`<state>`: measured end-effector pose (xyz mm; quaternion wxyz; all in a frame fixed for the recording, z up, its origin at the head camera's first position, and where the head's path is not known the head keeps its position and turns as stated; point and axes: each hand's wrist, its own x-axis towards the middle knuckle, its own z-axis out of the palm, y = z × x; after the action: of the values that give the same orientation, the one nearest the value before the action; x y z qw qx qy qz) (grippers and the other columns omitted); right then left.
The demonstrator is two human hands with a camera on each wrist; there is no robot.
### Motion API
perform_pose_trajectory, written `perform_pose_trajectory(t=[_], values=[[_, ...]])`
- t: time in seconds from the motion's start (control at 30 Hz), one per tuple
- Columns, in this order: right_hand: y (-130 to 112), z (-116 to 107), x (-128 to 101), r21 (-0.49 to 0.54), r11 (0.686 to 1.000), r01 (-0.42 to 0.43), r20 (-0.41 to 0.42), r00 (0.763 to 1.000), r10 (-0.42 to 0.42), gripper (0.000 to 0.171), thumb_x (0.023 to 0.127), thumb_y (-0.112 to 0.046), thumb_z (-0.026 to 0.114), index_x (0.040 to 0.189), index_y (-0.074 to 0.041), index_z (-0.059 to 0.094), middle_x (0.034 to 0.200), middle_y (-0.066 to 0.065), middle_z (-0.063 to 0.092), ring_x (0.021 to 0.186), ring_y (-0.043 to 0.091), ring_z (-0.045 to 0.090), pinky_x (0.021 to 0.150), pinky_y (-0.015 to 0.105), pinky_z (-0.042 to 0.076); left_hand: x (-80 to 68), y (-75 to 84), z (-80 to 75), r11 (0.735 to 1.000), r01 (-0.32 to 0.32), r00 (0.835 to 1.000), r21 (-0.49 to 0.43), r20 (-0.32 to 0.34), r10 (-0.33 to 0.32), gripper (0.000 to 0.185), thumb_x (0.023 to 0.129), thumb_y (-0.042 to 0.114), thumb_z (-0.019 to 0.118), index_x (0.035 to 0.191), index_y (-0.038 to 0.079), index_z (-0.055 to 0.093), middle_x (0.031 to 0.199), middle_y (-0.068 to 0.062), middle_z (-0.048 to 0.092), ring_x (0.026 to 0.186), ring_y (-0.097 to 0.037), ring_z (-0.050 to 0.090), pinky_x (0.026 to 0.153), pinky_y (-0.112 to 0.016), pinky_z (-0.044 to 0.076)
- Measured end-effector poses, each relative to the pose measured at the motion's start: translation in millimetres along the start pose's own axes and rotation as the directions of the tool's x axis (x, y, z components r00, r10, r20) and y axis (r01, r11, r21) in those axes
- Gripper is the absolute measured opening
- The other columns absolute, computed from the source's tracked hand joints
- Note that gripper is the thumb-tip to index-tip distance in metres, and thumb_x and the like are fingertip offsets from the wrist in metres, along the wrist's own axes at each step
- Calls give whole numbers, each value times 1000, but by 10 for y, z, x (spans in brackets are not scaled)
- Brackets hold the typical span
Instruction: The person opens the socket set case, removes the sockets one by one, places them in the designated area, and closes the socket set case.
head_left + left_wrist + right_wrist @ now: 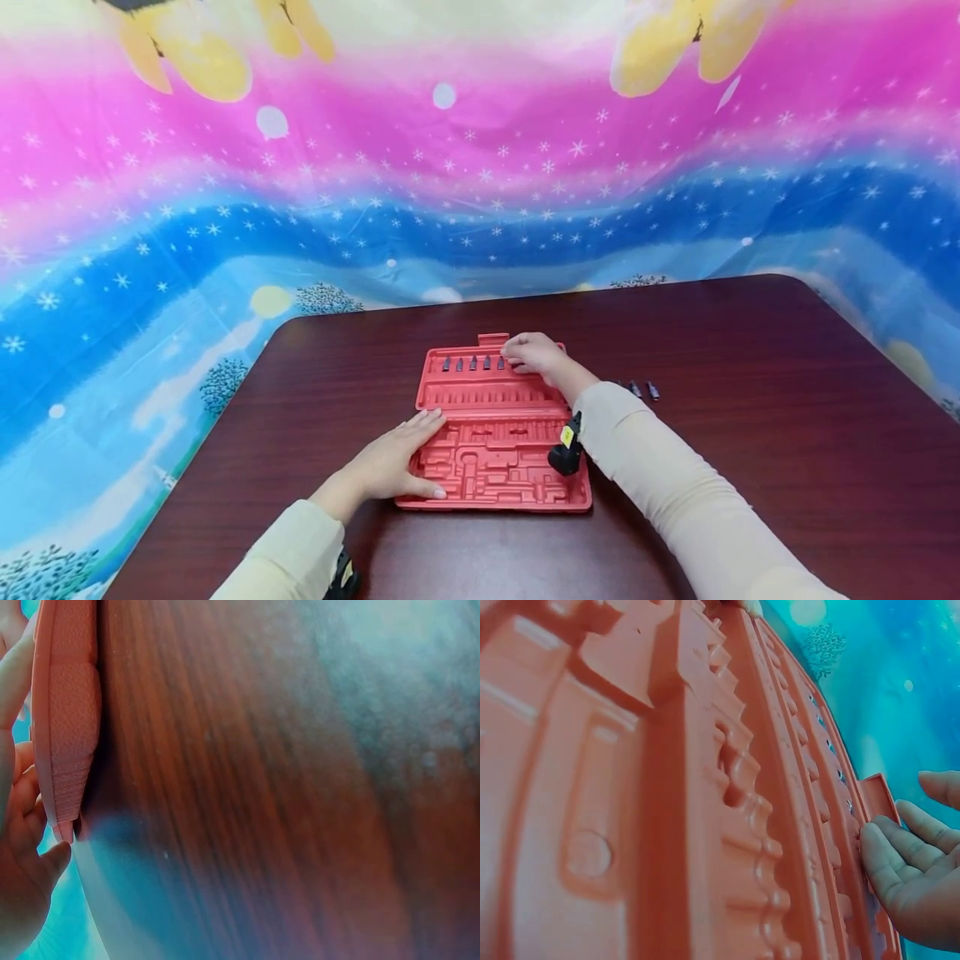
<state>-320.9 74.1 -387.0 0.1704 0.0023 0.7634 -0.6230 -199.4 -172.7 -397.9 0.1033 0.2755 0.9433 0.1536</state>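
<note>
The spread left hand (392, 458) likely steadies the red case (491, 411); whether the right hand (534, 353), farther off, pinches anything is unclear.

Plastic case (491, 505), metal bits (473, 363), wood-grain table (735, 350).
Case: moulded plastic, smooth low sheen inside, pebbled outer wall. Bits: dark metal, slight shine. Table: smooth, glossy. Backdrop (480, 158): printed cloth, softly wrinkled. Sleeves (660, 483): matt cloth.

Cream sleeves (671, 492) end near black wrist devices (563, 460), the right one yellow-labelled.
</note>
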Motion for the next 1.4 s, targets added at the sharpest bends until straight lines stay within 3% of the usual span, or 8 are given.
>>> perform_pose_trajectory(t=[0.27,0.5,0.77,0.9,1.13,1.3,1.4], values=[[-39,19,123,-119,992,-43,-4,999,43,25,87,-14,51,107,1,54,110,14,53,103,26,49,79,33,44,7,-8,4,1000,2,1000,6,7,-2,99,60,65,60,138,14,24,141,-2,21,129,-17,13,99,-41,20],[-164,105,152,-254,963,-87,-9,996,88,36,87,-18,50,117,1,48,112,14,50,95,23,48,77,32,44,9,-10,-9,1000,3,1000,14,7,-4,99,59,65,60,137,15,25,141,-1,21,129,-17,13,99,-41,21],[-203,203,149,-58,984,-167,-94,982,161,29,87,-15,48,112,0,49,108,14,49,91,24,44,75,33,37,18,-28,1,1000,-1,1000,7,12,1,100,59,65,60,137,14,25,141,-2,21,129,-18,13,100,-40,19],[-195,222,179,-15,981,-195,-134,972,192,26,87,-13,47,109,1,49,99,13,48,92,24,42,74,32,37,26,-34,17,1000,-5,1000,13,11,4,100,59,66,59,138,15,24,141,-2,20,129,-18,13,100,-40,19],[-169,238,264,-63,976,-207,-167,967,194,12,85,-9,47,88,2,52,89,11,43,84,24,43,64,31,36,22,-29,9,1000,-9,1000,15,19,9,100,60,67,58,138,14,24,141,-2,20,129,-18,12,100,-40,19],[-160,238,304,-107,978,-180,-165,973,161,16,85,-9,47,94,3,54,97,11,46,87,23,42,68,31,37,22,-25,8,1000,-7,1000,26,21,6,100,60,68,57,138,14,24,141,-2,20,129,-17,12,100,-40,20],[-156,233,309,-178,976,-129,-137,985,106,14,86,-8,47,91,2,54,92,10,47,82,21,43,66,31,38,24,-28,9,1000,-5,1000,23,22,4,100,60,68,56,138,14,24,141,-2,20,129,-18,12,99,-40,20]])
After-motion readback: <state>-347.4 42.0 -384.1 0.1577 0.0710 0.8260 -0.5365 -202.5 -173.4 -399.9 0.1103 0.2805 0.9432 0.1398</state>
